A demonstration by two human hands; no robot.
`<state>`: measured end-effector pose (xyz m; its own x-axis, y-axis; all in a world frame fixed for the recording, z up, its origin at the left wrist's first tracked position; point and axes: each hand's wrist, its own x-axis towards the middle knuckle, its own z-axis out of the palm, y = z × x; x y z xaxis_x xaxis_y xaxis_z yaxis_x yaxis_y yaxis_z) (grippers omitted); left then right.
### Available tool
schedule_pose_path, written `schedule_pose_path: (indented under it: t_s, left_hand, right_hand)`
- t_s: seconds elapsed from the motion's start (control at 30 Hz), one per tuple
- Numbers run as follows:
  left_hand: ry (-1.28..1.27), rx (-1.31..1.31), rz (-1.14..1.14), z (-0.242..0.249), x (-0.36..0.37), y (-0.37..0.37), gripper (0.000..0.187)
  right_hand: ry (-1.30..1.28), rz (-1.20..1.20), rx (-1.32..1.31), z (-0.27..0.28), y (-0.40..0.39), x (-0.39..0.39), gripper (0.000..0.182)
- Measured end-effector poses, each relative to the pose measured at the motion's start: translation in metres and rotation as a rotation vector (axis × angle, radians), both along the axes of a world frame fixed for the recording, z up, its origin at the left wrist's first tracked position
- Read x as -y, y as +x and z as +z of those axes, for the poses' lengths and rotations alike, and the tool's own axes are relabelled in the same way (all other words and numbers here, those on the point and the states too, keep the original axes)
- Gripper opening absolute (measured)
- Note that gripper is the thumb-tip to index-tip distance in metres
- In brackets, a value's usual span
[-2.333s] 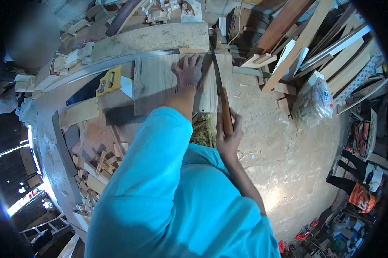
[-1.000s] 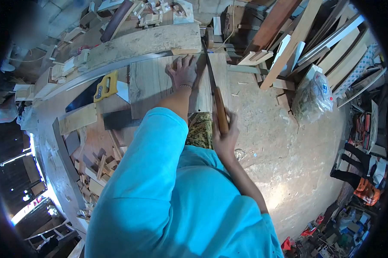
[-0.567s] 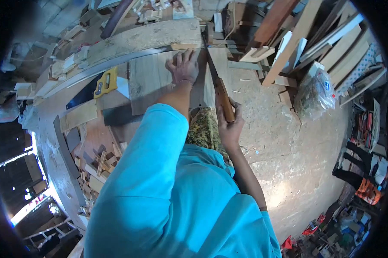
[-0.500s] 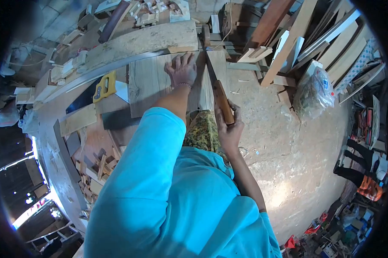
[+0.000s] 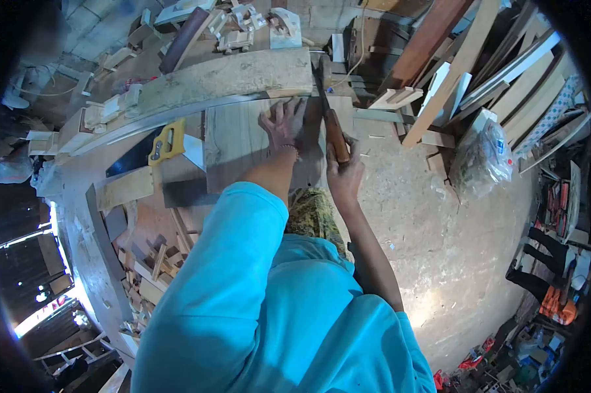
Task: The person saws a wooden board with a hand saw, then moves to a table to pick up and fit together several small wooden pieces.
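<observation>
My left hand (image 5: 285, 128) lies on a wide wooden board (image 5: 233, 141), fingers spread and pressing on its top face. My right hand (image 5: 345, 173) is wrapped round the brown wooden handle of a handsaw (image 5: 335, 134). The saw's dark narrow blade points away from me, along the board near its right side. To the right of the blade shows a paler strip of wood (image 5: 341, 114). How deep the blade sits in the wood is hard to see.
A yellow-handled saw (image 5: 168, 143) lies left of the board. Behind it runs a thick plank (image 5: 223, 73). Offcuts (image 5: 158, 262) are piled at lower left. Long timbers (image 5: 456, 72) lean at upper right beside a plastic bag (image 5: 484, 154). Another person (image 5: 557, 275) is at far right.
My right hand has pushed the saw forward, away from my body. My left hand stays on the board. The whole view has shifted slightly.
</observation>
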<state>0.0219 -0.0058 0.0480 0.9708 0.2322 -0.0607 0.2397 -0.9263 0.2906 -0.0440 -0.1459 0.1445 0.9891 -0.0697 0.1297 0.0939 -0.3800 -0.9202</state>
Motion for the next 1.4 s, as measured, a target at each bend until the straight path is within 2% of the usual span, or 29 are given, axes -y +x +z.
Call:
schedule_pose_path:
  t_s: [0.1,0.17,0.3,0.37,0.4,0.5,0.6,0.63,0.7,0.77,0.83,0.97,1.03,1.1,1.13,1.17,1.23,1.4]
  left_hand:
    - [0.055,0.046,-0.018,0.005,0.002,-0.006,0.053]
    - [0.048,0.008,-0.007,0.006,0.003,-0.005,0.055]
    - [0.066,0.021,-0.01,0.0,0.002,-0.004,0.055]
    - [0.071,0.045,-0.04,0.002,0.001,-0.001,0.055]
    - [0.113,0.027,-0.029,0.0,0.0,0.001,0.053]
    - [0.157,0.05,-0.041,-0.012,0.004,-0.004,0.049]
    - [0.135,0.148,0.041,-0.03,-0.002,0.004,0.046]
    - [0.143,0.138,0.004,-0.033,-0.004,0.002,0.046]
    - [0.149,0.188,-0.024,-0.038,-0.009,0.008,0.047]
    - [0.216,0.154,-0.06,-0.032,-0.007,0.007,0.048]
    - [0.159,0.172,-0.031,-0.033,-0.007,0.005,0.047]
    - [0.17,0.075,-0.022,-0.021,-0.004,0.006,0.046]
    - [0.232,0.016,-0.008,-0.026,-0.003,-0.001,0.046]
    - [0.219,0.186,-0.026,-0.032,-0.006,0.009,0.046]
    - [0.211,0.141,-0.004,-0.026,-0.002,0.007,0.046]
    - [0.215,0.143,-0.009,-0.028,-0.003,0.008,0.046]
    - [0.206,0.159,-0.041,-0.03,-0.007,0.007,0.045]
    - [0.206,0.133,-0.034,-0.019,0.001,0.001,0.044]
  right_hand:
    - [-0.007,0.006,-0.056,-0.003,0.0,-0.006,0.027]
    - [0.037,0.021,0.025,-0.01,0.002,-0.008,0.032]
    - [0.003,0.022,0.05,-0.002,0.003,-0.005,0.031]
    - [0.042,0.049,-0.186,0.007,0.004,0.0,0.032]
    - [-0.083,0.059,-0.041,0.017,-0.003,0.004,0.034]
    - [-0.079,0.098,-0.11,0.038,-0.054,0.024,0.037]
    - [0.021,0.093,-0.051,0.024,-0.089,0.042,0.039]
    - [0.032,0.057,-0.063,0.022,-0.091,0.04,0.039]
    - [-0.062,0.153,-0.207,0.015,-0.074,0.036,0.041]
    - [-0.06,0.097,-0.158,-0.014,-0.033,0.025,0.044]
    - [-0.078,0.04,-0.147,-0.025,-0.011,0.016,0.045]
    - [-0.058,0.024,-0.158,-0.006,-0.03,0.015,0.048]
    - [0.062,0.056,-0.05,0.025,-0.078,0.031,0.05]
    - [0.088,0.045,-0.037,0.019,-0.088,0.043,0.051]
    - [0.125,0.037,-0.038,0.016,-0.092,0.045,0.053]
    - [0.13,0.033,-0.036,0.011,-0.086,0.045,0.053]
    - [-0.017,0.117,-0.081,0.011,-0.06,0.04,0.054]
    - [-0.037,0.069,-0.089,0.003,-0.029,0.029,0.051]
